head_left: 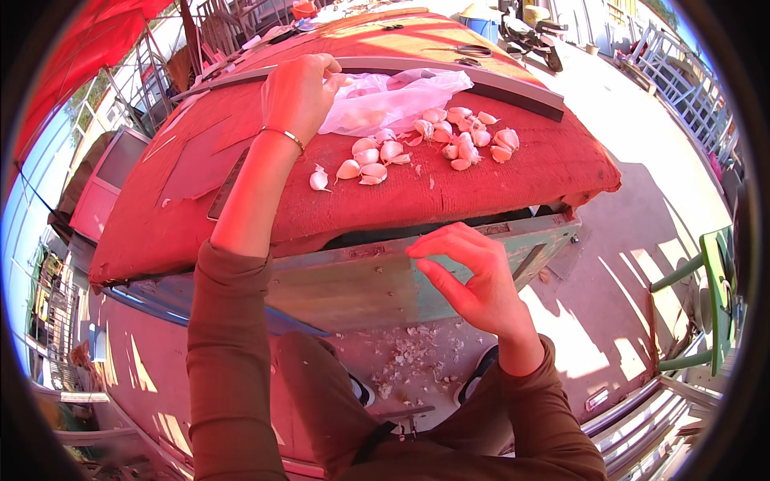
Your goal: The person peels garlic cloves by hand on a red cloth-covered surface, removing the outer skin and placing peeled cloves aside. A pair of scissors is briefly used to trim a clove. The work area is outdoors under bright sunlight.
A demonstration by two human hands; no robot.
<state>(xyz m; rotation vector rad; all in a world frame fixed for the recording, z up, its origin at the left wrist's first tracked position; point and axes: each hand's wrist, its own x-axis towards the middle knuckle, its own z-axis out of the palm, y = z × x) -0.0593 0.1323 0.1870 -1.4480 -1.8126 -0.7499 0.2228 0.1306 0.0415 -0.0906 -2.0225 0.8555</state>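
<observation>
My left hand (pixel 301 94) reaches over the red cloth-covered table, fingers curled in a pinch at the left edge of a thin whitish plastic bag (pixel 377 103). What lies between those fingertips is hidden. In front of the bag sit loose garlic cloves (pixel 373 156) in a small group. Another pile of garlic cloves (pixel 465 138) lies to its right, and a single clove (pixel 319 179) rests apart on the left. My right hand (pixel 473 276) hovers before the table's near edge, thumb and forefinger slightly apart, with nothing visible between them.
A long dark strip (pixel 513 94) runs across the table behind the bag. Scissors (pixel 472 51) lie farther back. Pale peelings (pixel 413 365) litter the ground between my feet. A green chair (pixel 714 297) stands at the right, and a blue bucket (pixel 481 28) beyond the table.
</observation>
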